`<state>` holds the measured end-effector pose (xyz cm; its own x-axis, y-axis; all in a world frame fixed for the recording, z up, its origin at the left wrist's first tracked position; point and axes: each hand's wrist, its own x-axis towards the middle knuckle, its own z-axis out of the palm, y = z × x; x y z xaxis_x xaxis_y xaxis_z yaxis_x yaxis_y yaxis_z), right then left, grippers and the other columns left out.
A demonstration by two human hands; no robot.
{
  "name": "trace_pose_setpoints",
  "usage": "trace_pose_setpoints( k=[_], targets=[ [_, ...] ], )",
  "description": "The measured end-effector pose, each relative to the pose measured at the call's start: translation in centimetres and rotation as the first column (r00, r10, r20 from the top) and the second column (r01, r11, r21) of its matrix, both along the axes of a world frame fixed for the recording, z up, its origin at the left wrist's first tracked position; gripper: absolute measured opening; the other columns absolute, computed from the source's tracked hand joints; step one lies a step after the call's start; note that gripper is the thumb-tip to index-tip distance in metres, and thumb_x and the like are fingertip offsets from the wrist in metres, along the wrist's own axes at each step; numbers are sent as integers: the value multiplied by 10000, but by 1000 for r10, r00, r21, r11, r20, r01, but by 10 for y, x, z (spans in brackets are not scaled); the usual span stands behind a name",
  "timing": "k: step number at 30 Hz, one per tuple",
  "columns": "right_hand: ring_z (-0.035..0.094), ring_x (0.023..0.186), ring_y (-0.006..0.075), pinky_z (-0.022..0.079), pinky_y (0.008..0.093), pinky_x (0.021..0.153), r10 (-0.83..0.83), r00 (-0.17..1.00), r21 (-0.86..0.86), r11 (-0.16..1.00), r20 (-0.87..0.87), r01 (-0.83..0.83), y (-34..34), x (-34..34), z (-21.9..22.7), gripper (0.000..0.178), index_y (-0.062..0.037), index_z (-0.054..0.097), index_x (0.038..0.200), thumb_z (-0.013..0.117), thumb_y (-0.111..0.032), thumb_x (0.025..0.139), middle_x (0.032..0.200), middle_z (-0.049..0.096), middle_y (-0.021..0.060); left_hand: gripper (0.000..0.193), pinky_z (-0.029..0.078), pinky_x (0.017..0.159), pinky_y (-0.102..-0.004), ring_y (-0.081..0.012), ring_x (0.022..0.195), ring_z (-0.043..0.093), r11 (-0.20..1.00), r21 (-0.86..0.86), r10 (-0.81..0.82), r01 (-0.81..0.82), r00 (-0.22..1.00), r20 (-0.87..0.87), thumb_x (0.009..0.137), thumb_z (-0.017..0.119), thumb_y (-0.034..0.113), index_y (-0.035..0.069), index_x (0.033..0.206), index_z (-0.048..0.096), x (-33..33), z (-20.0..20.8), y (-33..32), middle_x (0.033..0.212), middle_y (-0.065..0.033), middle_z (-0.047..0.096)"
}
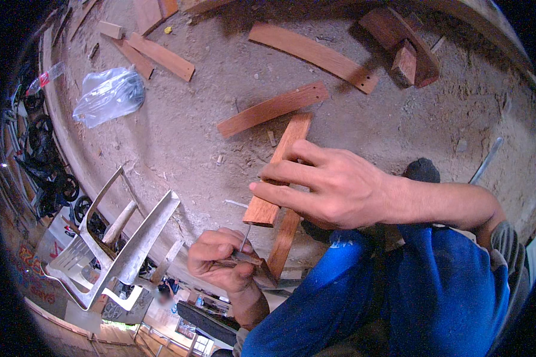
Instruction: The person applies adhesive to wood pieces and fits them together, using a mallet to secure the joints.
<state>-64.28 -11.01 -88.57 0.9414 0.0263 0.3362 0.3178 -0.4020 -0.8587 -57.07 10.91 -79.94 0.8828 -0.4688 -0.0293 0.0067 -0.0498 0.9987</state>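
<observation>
My right hand [327,187] reaches in from the right and grips a reddish-brown wood strip [289,146] lying on the dusty concrete floor [184,137], fingers wrapped over its near end. A second, narrower strip [283,238] lies beneath it and runs toward me. My left hand [220,262] is closed around a small tool with a thin metal shaft [245,237]. The shaft's tip points up at the near end of the held strip. My blue-trousered knee [363,297] is just right of the left hand.
Several loose wood strips [272,109] and a curved slat [312,55] lie on the floor beyond. A stacked wooden piece [402,44] sits at the top right, a clear plastic bag [110,95] at the left, and a metal rod [487,159] at the right. Beyond the floor's edge, a white plastic chair [119,250] stands below.
</observation>
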Motion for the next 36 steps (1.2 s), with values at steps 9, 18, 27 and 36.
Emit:
trace_pose_setpoints(
  k=[9, 18, 27, 36],
  targets=[
    [585, 917, 267, 548, 342, 793, -5, 1000, 1, 1000, 19, 5, -1, 1, -2, 517, 6, 637, 1265, 615, -166, 777, 1119, 634, 131, 480, 522, 547, -290, -210, 636, 639, 996, 68, 65, -65, 998, -6, 733, 934, 238, 32, 994, 589, -1, 3, -11, 788, -127, 621],
    [578, 918, 268, 560, 347, 764, -12, 1000, 54, 998, -13, 13, -4, 2, -2, 545, -18, 639, 1278, 685, -132, 747, 1126, 636, 116, 481, 517, 553, -281, -206, 665, 651, 988, 146, 45, -51, 998, 45, 751, 925, 263, 28, 1011, 596, 3, -1, -15, 809, -133, 637],
    [587, 892, 272, 555, 343, 766, -35, 999, 31, 999, 21, 35, -10, 2, -6, 541, -3, 647, 1259, 682, -132, 735, 1117, 649, 128, 351, 549, 571, -303, -234, 681, 667, 988, 145, 44, -59, 993, 108, 826, 861, 241, 31, 992, 633, 2, -4, -25, 825, -160, 652],
    [592, 888, 266, 553, 340, 770, -60, 998, 61, 996, 34, 58, -11, 2, -6, 513, 9, 650, 1237, 643, -135, 745, 1101, 649, 134, 319, 558, 581, -308, -248, 691, 680, 971, 234, -14, -44, 971, 240, 864, 796, 298, 64, 1032, 659, 6, -7, -17, 819, -178, 668]
  ],
)
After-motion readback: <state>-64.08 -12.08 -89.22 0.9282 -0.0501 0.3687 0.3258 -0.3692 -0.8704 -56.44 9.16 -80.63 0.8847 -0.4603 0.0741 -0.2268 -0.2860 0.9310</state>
